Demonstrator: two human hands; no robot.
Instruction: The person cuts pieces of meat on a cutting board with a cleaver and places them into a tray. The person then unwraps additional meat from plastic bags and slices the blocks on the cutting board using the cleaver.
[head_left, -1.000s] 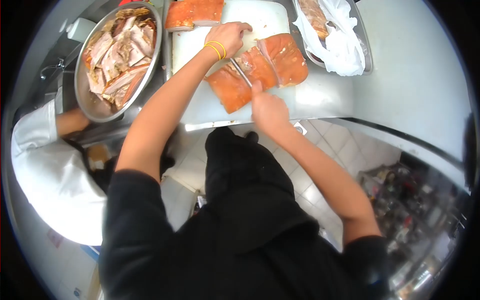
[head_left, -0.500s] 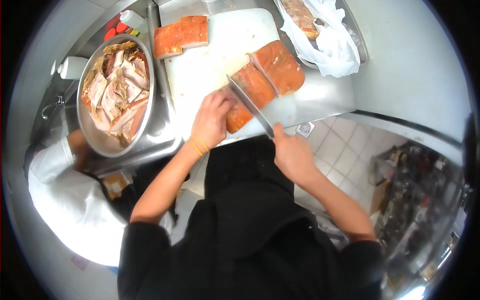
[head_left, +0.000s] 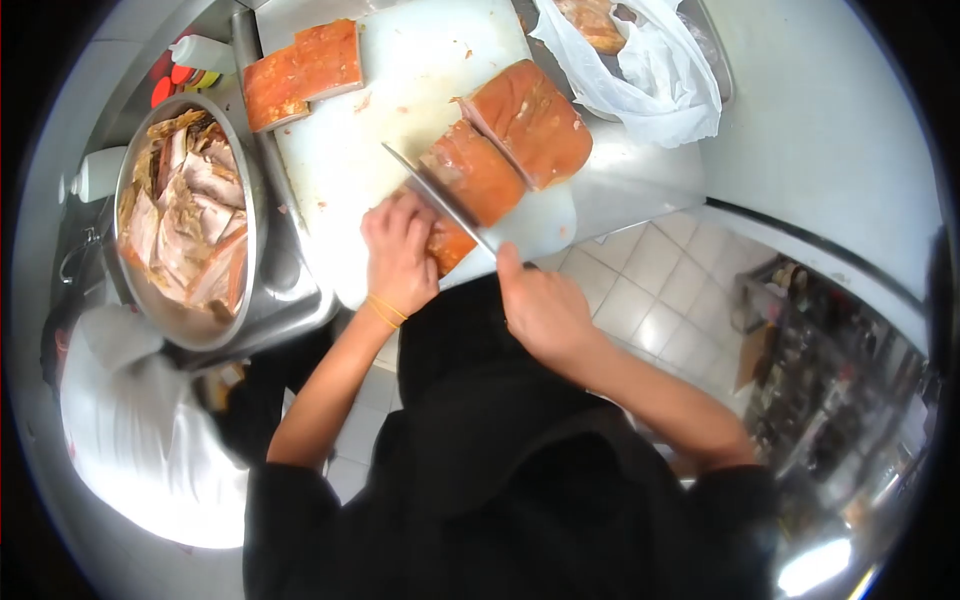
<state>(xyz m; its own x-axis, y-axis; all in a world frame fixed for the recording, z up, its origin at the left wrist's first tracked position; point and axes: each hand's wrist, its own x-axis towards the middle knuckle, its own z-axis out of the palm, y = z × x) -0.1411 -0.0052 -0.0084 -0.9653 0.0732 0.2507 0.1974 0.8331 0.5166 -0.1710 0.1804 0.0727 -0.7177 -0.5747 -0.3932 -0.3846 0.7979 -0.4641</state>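
Note:
My right hand [head_left: 545, 315] is wrapped round the handle of a long knife [head_left: 440, 195]. Its blade lies between a small end piece of roast pork [head_left: 452, 246] and a larger orange-skinned pork slab [head_left: 475, 172]. With fingers bent, my left hand [head_left: 402, 245] grips the end piece, close beside the blade, and covers much of it. Another big pork slab [head_left: 530, 120] lies just beyond, against the middle one. All rest on a white cutting board [head_left: 400, 90], where two smaller pork pieces [head_left: 305, 75] sit at the far left.
A metal bowl [head_left: 252, 230] of cut pork stands on the left. Squeeze bottles [head_left: 200, 52] are behind it. At the upper right, a white plastic bag [head_left: 670, 100] partly covers more meat on a tray. A person in white [head_left: 150, 430] is close on my left.
The view has shifted, so board, meat and bowl appear further left. Both hands keep their hold, the knife still between end piece and slab. The neighbouring person's arm no longer shows beside the bowl.

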